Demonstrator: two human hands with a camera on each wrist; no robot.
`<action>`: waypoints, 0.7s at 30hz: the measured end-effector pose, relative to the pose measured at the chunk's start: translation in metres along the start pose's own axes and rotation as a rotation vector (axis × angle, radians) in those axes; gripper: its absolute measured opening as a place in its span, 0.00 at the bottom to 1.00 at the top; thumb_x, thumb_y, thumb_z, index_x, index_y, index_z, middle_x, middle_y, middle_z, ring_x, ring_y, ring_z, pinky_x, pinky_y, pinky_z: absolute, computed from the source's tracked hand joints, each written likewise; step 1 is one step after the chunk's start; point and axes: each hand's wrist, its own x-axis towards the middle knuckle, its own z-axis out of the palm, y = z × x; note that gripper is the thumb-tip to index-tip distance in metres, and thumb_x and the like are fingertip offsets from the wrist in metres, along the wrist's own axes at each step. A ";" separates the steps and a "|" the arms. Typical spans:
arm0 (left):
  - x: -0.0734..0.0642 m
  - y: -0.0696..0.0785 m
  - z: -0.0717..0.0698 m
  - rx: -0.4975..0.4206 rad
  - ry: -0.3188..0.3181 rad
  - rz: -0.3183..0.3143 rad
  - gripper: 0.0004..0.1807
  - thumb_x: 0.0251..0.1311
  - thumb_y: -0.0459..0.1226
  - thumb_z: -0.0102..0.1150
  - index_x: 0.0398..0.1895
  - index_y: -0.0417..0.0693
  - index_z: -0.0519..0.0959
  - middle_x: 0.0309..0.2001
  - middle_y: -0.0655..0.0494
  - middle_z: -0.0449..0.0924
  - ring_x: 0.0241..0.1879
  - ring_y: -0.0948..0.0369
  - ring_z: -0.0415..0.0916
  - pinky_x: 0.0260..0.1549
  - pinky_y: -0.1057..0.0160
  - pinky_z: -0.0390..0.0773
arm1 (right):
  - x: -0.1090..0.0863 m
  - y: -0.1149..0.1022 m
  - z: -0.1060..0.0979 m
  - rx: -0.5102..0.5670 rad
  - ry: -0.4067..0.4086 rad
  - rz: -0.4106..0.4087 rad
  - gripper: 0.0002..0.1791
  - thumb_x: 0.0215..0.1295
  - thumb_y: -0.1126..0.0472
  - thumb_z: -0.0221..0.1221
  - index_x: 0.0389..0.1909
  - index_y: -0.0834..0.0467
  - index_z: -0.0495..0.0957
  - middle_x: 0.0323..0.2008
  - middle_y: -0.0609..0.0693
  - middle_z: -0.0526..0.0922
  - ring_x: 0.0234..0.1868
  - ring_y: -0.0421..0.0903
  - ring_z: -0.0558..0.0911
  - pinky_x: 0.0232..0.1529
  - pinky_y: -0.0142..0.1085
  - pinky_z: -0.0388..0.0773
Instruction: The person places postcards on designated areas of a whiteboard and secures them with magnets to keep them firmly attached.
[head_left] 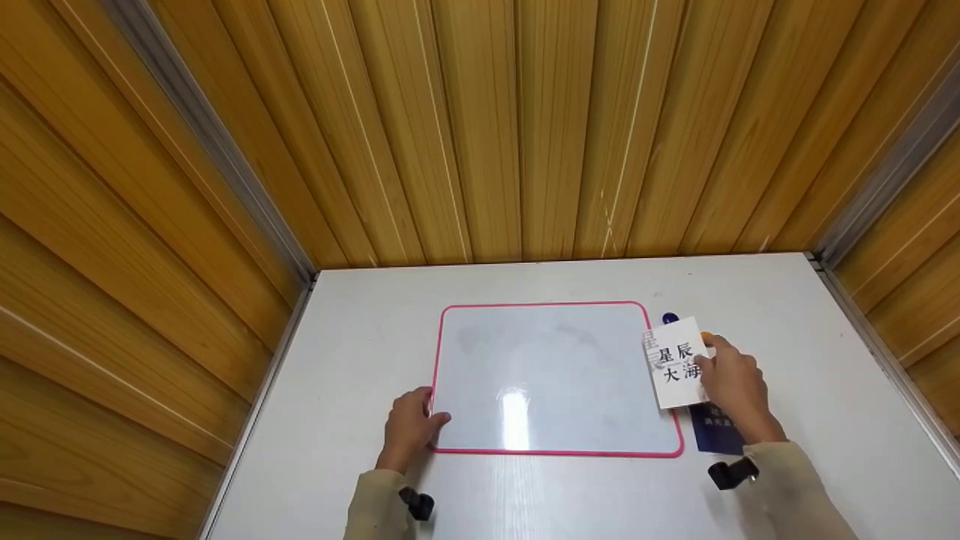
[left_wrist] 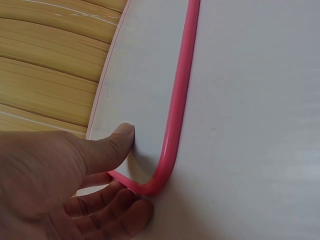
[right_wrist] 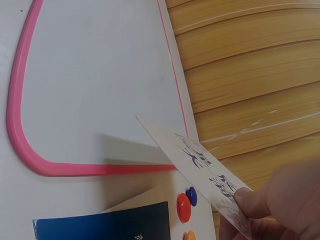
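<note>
A whiteboard [head_left: 555,375] with a pink frame lies on the white table. At its near left corner my left hand [head_left: 411,426] grips the frame, thumb [left_wrist: 112,147] on the white face and fingers curled at the outer edge. Between thumb and fingers my right hand [head_left: 739,379] pinches a white card [head_left: 677,364] with black Chinese characters. The card is raised and tilted, overlapping the board's right edge in the head view and casting a shadow on it. Under the right hand lies a dark blue card [right_wrist: 107,222], partly hidden by it in the head view.
Beside the board's right edge sit round magnets: a red one [right_wrist: 184,207], a blue one [right_wrist: 191,196] and an orange one [right_wrist: 189,236]. A pale card [right_wrist: 132,200] peeks out from under the dark blue one. Wood-patterned walls [head_left: 555,135] enclose the table's back and sides.
</note>
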 end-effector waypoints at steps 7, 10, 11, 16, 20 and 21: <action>0.001 0.000 0.002 0.001 -0.001 -0.011 0.21 0.56 0.36 0.76 0.52 0.41 0.82 0.29 0.56 0.75 0.31 0.58 0.71 0.33 0.57 0.74 | 0.003 -0.005 0.007 0.009 -0.001 -0.024 0.27 0.77 0.62 0.54 0.71 0.67 0.65 0.46 0.72 0.82 0.34 0.57 0.81 0.29 0.42 0.70; 0.000 0.000 0.001 0.002 0.001 -0.013 0.22 0.56 0.37 0.76 0.53 0.41 0.82 0.29 0.56 0.75 0.31 0.58 0.70 0.33 0.56 0.74 | 0.004 -0.008 0.009 0.020 0.000 -0.036 0.26 0.77 0.62 0.54 0.70 0.67 0.66 0.43 0.69 0.83 0.33 0.55 0.81 0.28 0.42 0.70; -0.001 0.000 0.002 0.004 0.004 -0.010 0.23 0.55 0.36 0.76 0.54 0.40 0.82 0.30 0.56 0.75 0.31 0.58 0.70 0.33 0.56 0.74 | 0.005 -0.008 0.010 0.026 0.000 -0.036 0.26 0.77 0.61 0.54 0.70 0.67 0.66 0.42 0.68 0.83 0.32 0.55 0.81 0.28 0.42 0.70; -0.002 0.000 0.002 0.001 0.012 0.006 0.24 0.55 0.36 0.77 0.54 0.39 0.82 0.29 0.55 0.75 0.30 0.58 0.70 0.30 0.57 0.73 | 0.007 -0.011 0.012 0.034 0.017 -0.049 0.26 0.76 0.61 0.55 0.70 0.66 0.67 0.39 0.64 0.84 0.32 0.55 0.81 0.27 0.42 0.70; -0.002 0.001 0.003 -0.005 0.016 0.004 0.23 0.55 0.36 0.77 0.54 0.40 0.82 0.29 0.56 0.75 0.30 0.58 0.70 0.30 0.57 0.72 | 0.009 -0.014 0.014 0.036 0.019 -0.059 0.26 0.75 0.61 0.55 0.70 0.66 0.68 0.35 0.62 0.83 0.31 0.55 0.80 0.27 0.44 0.70; -0.002 0.001 0.003 -0.004 0.016 0.005 0.23 0.55 0.36 0.77 0.53 0.40 0.82 0.29 0.55 0.74 0.30 0.58 0.70 0.30 0.57 0.72 | 0.010 -0.015 0.015 0.037 0.018 -0.060 0.26 0.75 0.61 0.55 0.70 0.66 0.68 0.35 0.62 0.82 0.31 0.55 0.79 0.27 0.44 0.70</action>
